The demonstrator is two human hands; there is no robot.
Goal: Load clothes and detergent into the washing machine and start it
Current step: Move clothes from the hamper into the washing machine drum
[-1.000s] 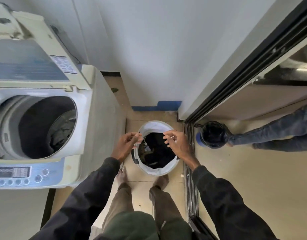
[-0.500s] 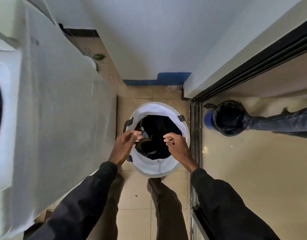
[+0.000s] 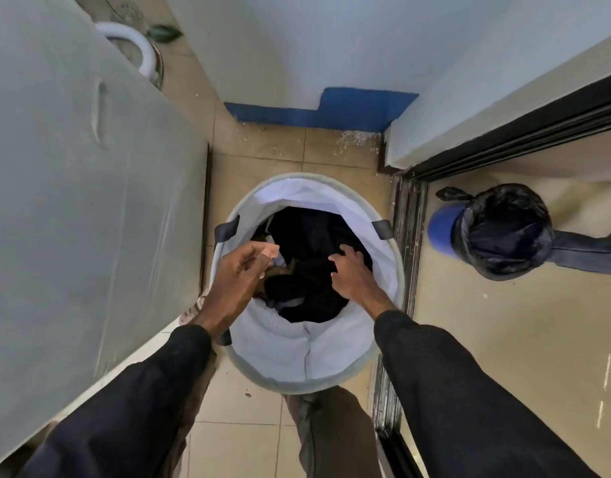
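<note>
Clothes (image 3: 307,260), mostly dark, lie in a heap inside a round white laundry basket (image 3: 290,353) in the middle of the frame. The basket stands on a tan tiled floor (image 3: 235,443) and has two dark strap handles, one on its left rim and one on its right rim.

Seen from the head camera, both hands reach down into the basket. The left hand (image 3: 236,276) is over the left side of the opening, its fingers curled loosely with gaps between them, and it holds nothing that can be seen. The right hand (image 3: 352,274) is lower, on the right side of the heap, with its fingers spread and bent, the tips touching the dark cloth. Whether it has hold of the cloth, I cannot tell. Both arms wear dark sleeves (image 3: 469,391).

The grey side of the washing machine (image 3: 73,201) fills the left of the frame, just beside the basket. At the upper left a white hose (image 3: 138,46) curls behind it. A blue strip (image 3: 331,112) runs along the bottom of the wall at the top middle. At the right of the frame, past a dark sliding door track (image 3: 405,236), stands a blue bin with a black bag (image 3: 497,232) in it.
</note>
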